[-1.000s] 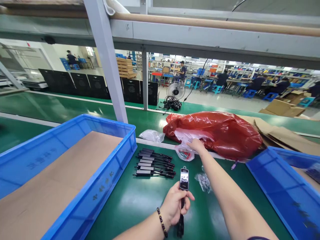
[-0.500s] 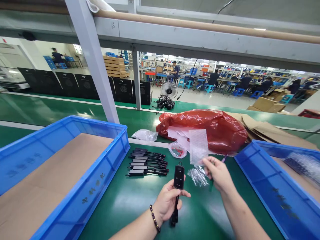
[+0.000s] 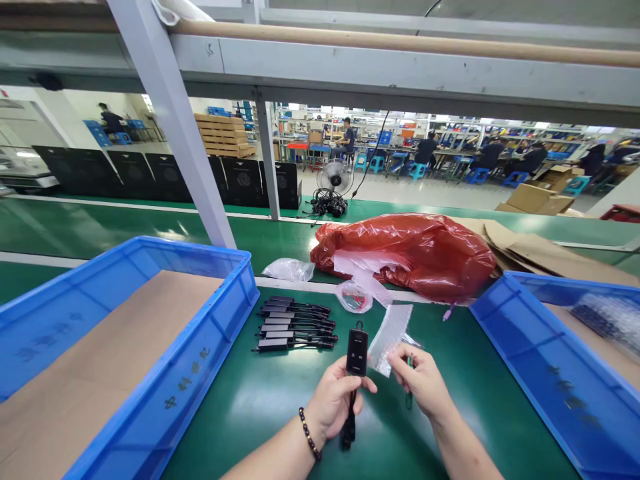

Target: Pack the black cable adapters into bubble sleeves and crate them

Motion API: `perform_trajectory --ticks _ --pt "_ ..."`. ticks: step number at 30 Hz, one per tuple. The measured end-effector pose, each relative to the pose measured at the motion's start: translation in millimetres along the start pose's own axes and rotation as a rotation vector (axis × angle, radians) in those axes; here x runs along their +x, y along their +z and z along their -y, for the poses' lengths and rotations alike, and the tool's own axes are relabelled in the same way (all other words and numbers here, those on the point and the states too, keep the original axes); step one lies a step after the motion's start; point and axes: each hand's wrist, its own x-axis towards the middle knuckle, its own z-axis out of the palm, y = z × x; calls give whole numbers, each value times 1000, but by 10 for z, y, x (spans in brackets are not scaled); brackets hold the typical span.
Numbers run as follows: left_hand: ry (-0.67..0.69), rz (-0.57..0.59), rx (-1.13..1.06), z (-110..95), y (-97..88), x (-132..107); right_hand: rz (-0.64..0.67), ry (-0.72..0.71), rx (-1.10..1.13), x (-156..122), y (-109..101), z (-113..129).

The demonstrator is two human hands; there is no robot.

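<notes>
Two hands meet low over the green tabletop (image 3: pixel 270 407): left hand (image 3: pixel 336 400) fingers wrapped round one slim black rectangular controller (image 3: pixel 357 351), right hand (image 3: pixel 424 385) fingers pinching one bubbly translucent pouch (image 3: pixel 393 330) just beside it, about six flat black units (image 3: pixel 285 325) beyond, then one crinkled red bag (image 3: pixel 415 257).

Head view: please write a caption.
Left hand holds a black controller, right hand a bubble-wrap bag, above a green table.

Bright, even light from above leaves pale glare on the green worktop (image 3: pixel 280 407) behind and right of the blue crate (image 3: pixel 200 373), with faint shadows, sharp focus and bowed edges.
</notes>
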Motion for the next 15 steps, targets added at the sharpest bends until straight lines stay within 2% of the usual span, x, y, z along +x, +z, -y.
perform_trajectory --ticks 3,5,9,11,13,15 --pt "-11 -22 -3 7 -5 3 5 -54 -19 -34 -6 -46" --pt "-28 4 4 18 -22 7 1 -187 -111 -37 -48 -75" --pt "-42 80 25 42 -59 2 -357 -593 -473 26 -184 -152" --pt "-68 138 32 40 -56 -9 -382 -704 -693 81 -265 -189" --pt "-94 182 34 29 -35 -19 -325 -736 -823 135 -347 -209" --pt "-96 178 35 17 -10 -24 -356 -673 -802 178 -419 -214"
